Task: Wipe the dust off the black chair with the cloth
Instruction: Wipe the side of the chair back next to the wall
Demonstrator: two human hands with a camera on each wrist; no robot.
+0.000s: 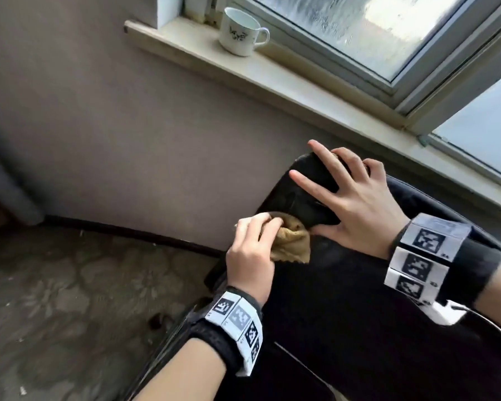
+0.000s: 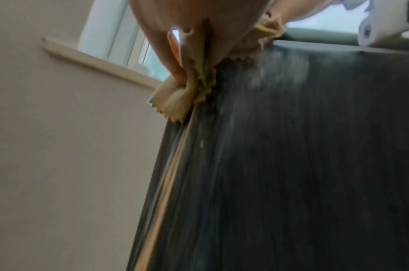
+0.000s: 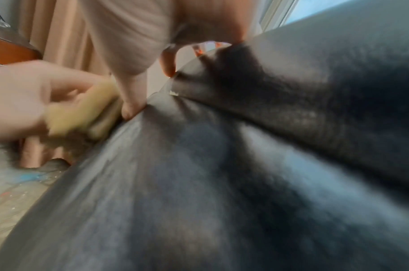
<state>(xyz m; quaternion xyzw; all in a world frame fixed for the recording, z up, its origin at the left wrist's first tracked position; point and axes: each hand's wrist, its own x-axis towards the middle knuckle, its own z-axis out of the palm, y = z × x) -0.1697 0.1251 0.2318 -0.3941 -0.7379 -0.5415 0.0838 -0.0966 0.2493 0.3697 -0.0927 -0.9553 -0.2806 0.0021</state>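
The black chair (image 1: 344,314) fills the lower right of the head view, its padded top (image 1: 307,195) near the wall. My left hand (image 1: 252,250) grips a bunched tan cloth (image 1: 292,244) against the chair's left edge, just below the padded top. My right hand (image 1: 350,204) lies spread on the padded top, fingers straight, thumb by the cloth. In the left wrist view the cloth (image 2: 182,99) is squeezed between my fingers at the chair's edge (image 2: 268,165). In the right wrist view my thumb (image 3: 129,108) presses the black surface (image 3: 221,183) beside the cloth (image 3: 87,113).
A white mug (image 1: 240,31) stands on the window sill (image 1: 272,70) above the chair. A grey wall (image 1: 128,140) runs close behind the chair. A worn floor (image 1: 70,299) lies to the left, with a dark skirting strip along the wall.
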